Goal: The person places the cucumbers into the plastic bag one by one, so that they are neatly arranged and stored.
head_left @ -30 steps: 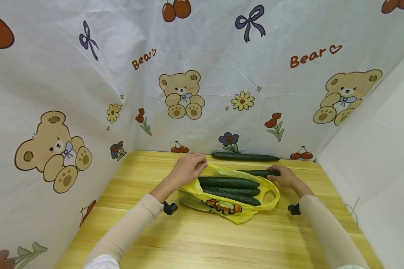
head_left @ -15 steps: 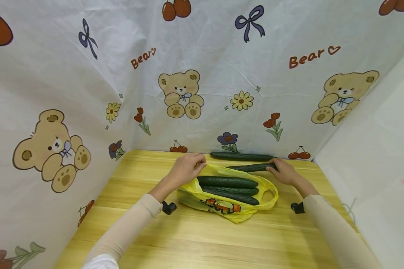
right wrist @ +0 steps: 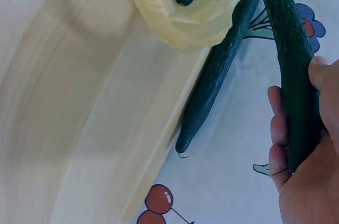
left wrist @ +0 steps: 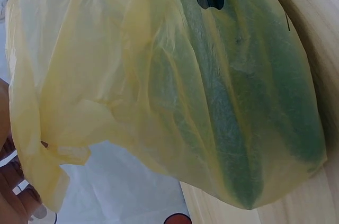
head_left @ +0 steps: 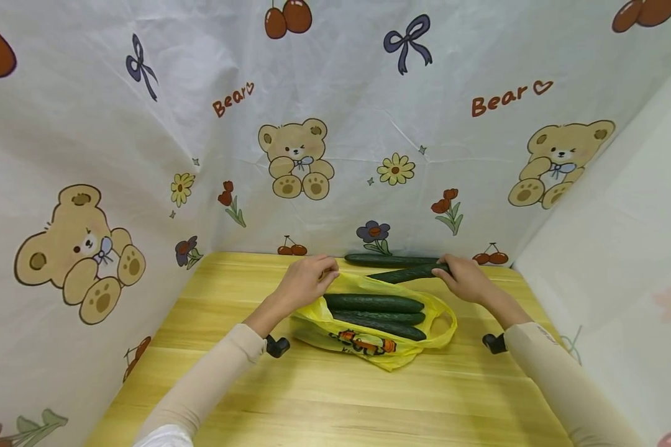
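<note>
My left hand (head_left: 306,280) pinches the upper edge of a yellow plastic bag (head_left: 363,349), holding its mouth up. Several dark green cucumbers (head_left: 374,303) lie inside the bag; through its thin side they show in the left wrist view. In the right wrist view my right hand (right wrist: 304,181) grips one cucumber (right wrist: 294,70) by its end, fingers and thumb curled round it. That cucumber slants behind the bag's far edge, which hides its other end. Another cucumber (head_left: 391,259) lies at the back of the table, along the wall sheet.
A wooden table (head_left: 335,410) carries everything. White sheeting (head_left: 346,93) printed with bears, flowers and cherries rises behind and at the left. A plain white panel (head_left: 615,261) stands at the right. Black wrist camera mounts (head_left: 276,346) stick out from both wrists.
My right hand has moved left and away from me, lifting the gripped cucumber's end and tilting it. The left hand keeps its hold on the bag, and the head view has shifted slightly.
</note>
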### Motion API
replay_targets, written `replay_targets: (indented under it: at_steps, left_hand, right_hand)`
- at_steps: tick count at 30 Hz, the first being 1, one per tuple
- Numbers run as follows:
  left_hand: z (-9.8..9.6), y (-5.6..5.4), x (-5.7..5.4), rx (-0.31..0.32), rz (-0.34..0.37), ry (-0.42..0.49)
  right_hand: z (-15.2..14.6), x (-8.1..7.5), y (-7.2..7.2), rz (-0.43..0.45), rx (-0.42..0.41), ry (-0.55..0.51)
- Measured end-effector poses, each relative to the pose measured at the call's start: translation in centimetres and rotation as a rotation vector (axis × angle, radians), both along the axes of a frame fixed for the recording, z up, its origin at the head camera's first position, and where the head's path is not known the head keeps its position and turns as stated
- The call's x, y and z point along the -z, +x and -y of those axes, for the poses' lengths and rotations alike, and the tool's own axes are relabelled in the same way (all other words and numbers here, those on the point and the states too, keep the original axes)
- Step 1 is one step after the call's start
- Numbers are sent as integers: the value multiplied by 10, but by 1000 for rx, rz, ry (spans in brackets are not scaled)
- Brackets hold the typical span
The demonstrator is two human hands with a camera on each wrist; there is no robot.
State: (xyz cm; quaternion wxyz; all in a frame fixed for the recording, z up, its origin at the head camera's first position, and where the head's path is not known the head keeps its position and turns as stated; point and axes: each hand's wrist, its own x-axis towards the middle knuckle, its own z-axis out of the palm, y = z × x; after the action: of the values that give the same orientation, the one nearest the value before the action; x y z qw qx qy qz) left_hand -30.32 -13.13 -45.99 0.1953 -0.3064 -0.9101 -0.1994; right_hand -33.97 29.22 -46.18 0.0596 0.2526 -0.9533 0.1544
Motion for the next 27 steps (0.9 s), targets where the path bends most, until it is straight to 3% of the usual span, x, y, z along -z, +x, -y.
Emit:
replay_targets:
  at_steps: [12, 27]
  left_hand:
    - [2, 2, 0, 1, -18, -1]
    - [3, 2, 1, 0, -36, -11]
  right_hand:
    - [7, -5, 11, -54, -5, -66]
    - [-7, -11, 23, -10, 49, -131]
